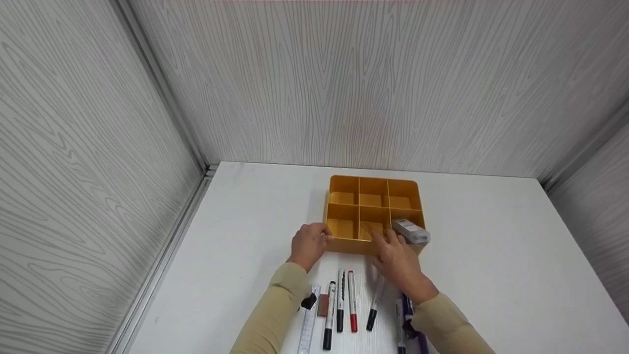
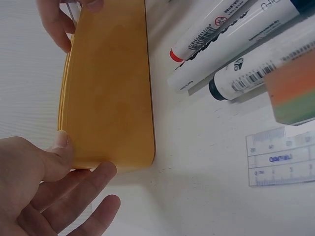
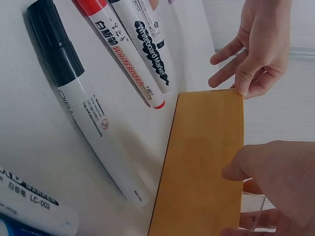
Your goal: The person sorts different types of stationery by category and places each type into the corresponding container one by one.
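A yellow organizer box (image 1: 346, 245) with six compartments stands at the middle of the table. My left hand (image 1: 309, 244) grips its front left corner, thumb on the rim and fingers along the side in the left wrist view. My right hand (image 1: 400, 263) holds the front wall farther right, with its thumb (image 3: 238, 167) against the outer face and other fingers over the rim. Beside those fingers a clear plastic case (image 1: 414, 232) with a pale label leans out of the front right compartment. The case's contents cannot be made out.
Several whiteboard markers lie before the box, among them a red-capped marker (image 1: 352, 302) and a black-capped marker (image 1: 328, 317). Near my left sleeve are a clear ruler (image 1: 307, 327) and an eraser (image 1: 323, 305). A purple marker (image 1: 407, 307) lies by my right sleeve. Panel walls (image 1: 314, 83) enclose the table.
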`<state>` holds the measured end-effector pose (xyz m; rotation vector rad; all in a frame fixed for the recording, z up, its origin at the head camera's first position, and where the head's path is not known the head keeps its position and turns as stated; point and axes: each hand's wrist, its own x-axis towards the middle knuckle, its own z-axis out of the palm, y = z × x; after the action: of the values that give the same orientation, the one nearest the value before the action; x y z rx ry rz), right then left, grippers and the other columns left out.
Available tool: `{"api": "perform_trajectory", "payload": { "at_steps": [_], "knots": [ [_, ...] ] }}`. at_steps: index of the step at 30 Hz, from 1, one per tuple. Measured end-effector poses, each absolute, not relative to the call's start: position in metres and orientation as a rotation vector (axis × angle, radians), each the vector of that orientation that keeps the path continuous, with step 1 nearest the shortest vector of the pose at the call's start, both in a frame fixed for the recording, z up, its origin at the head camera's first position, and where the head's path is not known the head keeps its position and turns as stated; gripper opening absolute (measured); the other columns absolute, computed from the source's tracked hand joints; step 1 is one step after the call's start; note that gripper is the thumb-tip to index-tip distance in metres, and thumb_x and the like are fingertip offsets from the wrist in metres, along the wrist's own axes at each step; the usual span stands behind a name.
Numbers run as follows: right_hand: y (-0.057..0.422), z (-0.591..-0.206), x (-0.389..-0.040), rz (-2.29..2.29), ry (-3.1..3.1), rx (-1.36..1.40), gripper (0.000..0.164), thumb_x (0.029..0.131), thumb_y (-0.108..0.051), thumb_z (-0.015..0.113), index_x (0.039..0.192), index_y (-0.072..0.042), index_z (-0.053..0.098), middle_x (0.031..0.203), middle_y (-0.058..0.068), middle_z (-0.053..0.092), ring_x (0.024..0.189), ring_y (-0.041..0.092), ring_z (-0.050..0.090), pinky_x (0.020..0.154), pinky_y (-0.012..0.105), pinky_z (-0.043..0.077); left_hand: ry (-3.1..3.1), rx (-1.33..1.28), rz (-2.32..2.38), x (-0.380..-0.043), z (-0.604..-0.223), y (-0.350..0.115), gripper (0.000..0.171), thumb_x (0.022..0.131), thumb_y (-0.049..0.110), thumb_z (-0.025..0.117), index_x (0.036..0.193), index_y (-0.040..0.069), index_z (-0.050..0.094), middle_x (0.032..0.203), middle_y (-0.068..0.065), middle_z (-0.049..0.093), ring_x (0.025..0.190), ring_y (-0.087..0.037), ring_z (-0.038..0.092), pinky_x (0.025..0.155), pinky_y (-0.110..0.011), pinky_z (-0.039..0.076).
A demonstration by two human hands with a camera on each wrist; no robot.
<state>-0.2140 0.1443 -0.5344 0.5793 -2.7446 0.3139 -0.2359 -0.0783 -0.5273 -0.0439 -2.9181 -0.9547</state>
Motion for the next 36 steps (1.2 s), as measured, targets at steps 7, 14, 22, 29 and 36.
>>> {"api": "perform_trajectory", "payload": {
  "at_steps": [7, 14, 22, 29, 36],
  "knots": [
    [0.155, -0.533, -0.205, 0.332, -2.602, 0.589, 0.06, 0.069, -0.012, 0.063, 0.126, -0.017, 0.045, 0.103, 0.015, 0.052, 0.072, 0.028, 0.053, 0.055, 0.039, 0.046, -2.888, -0.083, -0.896, -0.236, -0.529, -0.079, 0.007, 0.08, 0.023, 0.067, 0.075, 0.017, 0.065, 0.077, 0.006, 0.065, 0.067, -0.01, 0.056, 0.06, -0.027, 0.046],
    [0.173, -0.526, -0.19, 0.471, -2.519, 0.625, 0.065, 0.067, -0.009, 0.069, 0.127, -0.01, 0.046, 0.117, 0.016, 0.05, 0.078, 0.03, 0.056, 0.058, 0.041, 0.046, -2.892, -0.095, -0.926, -0.236, -0.53, -0.079, 0.007, 0.082, 0.021, 0.065, 0.076, 0.017, 0.064, 0.076, 0.005, 0.064, 0.067, -0.01, 0.055, 0.063, -0.027, 0.047],
    [0.191, -0.527, -0.161, 0.508, -2.577, 0.568, 0.061, 0.07, -0.011, 0.068, 0.127, -0.01, 0.046, 0.119, 0.014, 0.046, 0.084, 0.026, 0.055, 0.059, 0.038, 0.045, -2.917, -0.048, -0.973, -0.237, -0.53, -0.078, 0.007, 0.083, 0.021, 0.064, 0.077, 0.017, 0.064, 0.074, 0.006, 0.062, 0.066, -0.01, 0.054, 0.063, -0.026, 0.047],
    [0.2, -0.547, -0.134, 0.461, -2.818, 0.423, 0.046, 0.072, -0.017, 0.068, 0.114, -0.019, 0.051, 0.1, 0.003, 0.045, 0.069, 0.009, 0.044, 0.049, 0.022, 0.036, -2.915, -0.052, -0.979, -0.235, -0.531, -0.077, 0.006, 0.082, 0.022, 0.065, 0.078, 0.017, 0.065, 0.077, 0.006, 0.063, 0.068, -0.01, 0.056, 0.063, -0.027, 0.047],
    [0.205, -0.564, -0.122, 0.519, -3.108, 0.287, 0.035, 0.075, -0.02, 0.068, 0.109, -0.022, 0.06, 0.092, -0.003, 0.044, 0.066, 0.005, 0.041, 0.05, 0.019, 0.034, -2.87, -0.111, -0.903, -0.236, -0.531, -0.079, 0.007, 0.08, 0.022, 0.067, 0.076, 0.017, 0.065, 0.076, 0.005, 0.065, 0.069, -0.012, 0.057, 0.062, -0.029, 0.046]
  ]
}}
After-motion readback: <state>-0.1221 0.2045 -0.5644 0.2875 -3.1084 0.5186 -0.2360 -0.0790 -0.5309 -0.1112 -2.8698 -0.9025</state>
